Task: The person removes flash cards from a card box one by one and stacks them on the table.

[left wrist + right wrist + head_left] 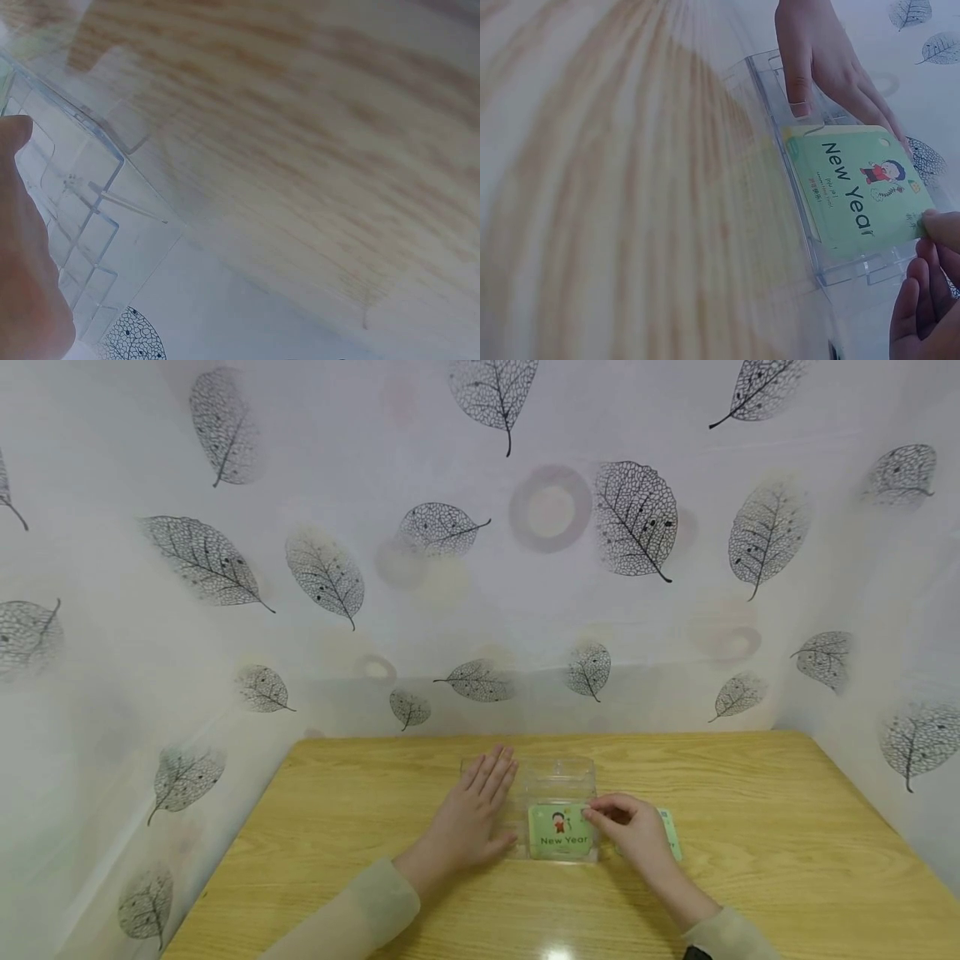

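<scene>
A clear plastic case (558,767) with compartments lies on the table. My left hand (474,817) rests over its left part, fingers straight and pointing away from me. The left wrist view shows part of this hand beside the case's transparent dividers (90,202). With thumb and fingers my right hand (633,831) pinches the right edge of a green flashcard (558,832) printed "New Year" with a small cartoon figure. In the right wrist view the card (855,191) sits over the front right compartment, with a paler card edge showing under it.
Another green card (670,833) lies on the wooden table (765,860) just right of the case, partly hidden behind my right hand. A white cloth with leaf prints (360,460) hangs along the table's back and sides.
</scene>
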The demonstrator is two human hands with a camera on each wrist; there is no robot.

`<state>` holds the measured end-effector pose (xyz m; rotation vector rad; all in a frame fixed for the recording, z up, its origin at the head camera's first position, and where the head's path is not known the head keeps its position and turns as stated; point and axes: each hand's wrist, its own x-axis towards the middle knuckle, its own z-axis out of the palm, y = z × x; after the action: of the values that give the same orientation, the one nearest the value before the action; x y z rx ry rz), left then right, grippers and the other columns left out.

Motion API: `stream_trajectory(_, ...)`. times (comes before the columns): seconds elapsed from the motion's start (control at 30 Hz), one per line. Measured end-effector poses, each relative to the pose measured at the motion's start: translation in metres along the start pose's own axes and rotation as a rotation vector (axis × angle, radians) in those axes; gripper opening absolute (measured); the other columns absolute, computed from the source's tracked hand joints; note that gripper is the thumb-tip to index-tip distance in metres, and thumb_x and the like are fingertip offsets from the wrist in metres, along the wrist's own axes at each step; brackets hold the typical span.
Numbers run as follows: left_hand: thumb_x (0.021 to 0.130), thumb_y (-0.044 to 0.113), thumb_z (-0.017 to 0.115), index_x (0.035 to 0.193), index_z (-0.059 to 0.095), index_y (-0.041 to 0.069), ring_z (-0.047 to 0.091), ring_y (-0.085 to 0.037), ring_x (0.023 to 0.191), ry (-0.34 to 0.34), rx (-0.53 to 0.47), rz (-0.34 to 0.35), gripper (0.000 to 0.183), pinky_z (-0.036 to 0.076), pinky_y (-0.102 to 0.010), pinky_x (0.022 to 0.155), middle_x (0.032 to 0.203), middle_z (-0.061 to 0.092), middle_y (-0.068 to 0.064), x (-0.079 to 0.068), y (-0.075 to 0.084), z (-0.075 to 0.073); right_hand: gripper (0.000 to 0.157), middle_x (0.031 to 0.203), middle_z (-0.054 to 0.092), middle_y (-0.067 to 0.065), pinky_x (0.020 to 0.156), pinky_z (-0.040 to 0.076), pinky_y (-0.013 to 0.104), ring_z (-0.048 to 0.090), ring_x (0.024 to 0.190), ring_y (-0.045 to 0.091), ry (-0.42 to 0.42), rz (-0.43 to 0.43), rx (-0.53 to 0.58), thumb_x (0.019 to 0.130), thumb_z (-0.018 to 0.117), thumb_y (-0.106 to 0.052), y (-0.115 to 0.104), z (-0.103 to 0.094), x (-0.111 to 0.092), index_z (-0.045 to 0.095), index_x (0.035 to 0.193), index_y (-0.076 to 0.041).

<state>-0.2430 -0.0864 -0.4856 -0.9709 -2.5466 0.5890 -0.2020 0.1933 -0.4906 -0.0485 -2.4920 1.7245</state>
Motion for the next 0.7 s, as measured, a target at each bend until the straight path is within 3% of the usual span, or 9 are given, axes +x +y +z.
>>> stream_trajectory(0.47,0.101,0.078,0.033,0.170,0.016,0.003,0.015,-0.034,0.167,-0.021,0.005,-0.006,0.102,0.018,-0.043,0.137,0.179,0.006,-0.017,0.0009,0.0004,-0.0006,0.015,0.102,0.080,0.014,0.075,0.058,0.016,0.065,0.081,-0.002,0.000,-0.008,-0.013,0.096,0.079,-0.009,-0.0030,-0.0026,-0.0017,0.080,0.106,0.002)
stream_trajectory(0.7,0.101,0.077,0.034,0.170,0.013,0.003,0.007,-0.033,0.168,-0.040,-0.001,-0.013,0.103,0.016,-0.042,0.138,0.180,0.003,-0.017,0.0005,0.0008,-0.0014,0.012,0.100,0.080,0.015,0.073,0.057,0.016,0.063,0.080,-0.003,0.006,-0.041,-0.012,0.096,0.077,-0.005,-0.0027,-0.0026,-0.0019,0.079,0.103,0.003)
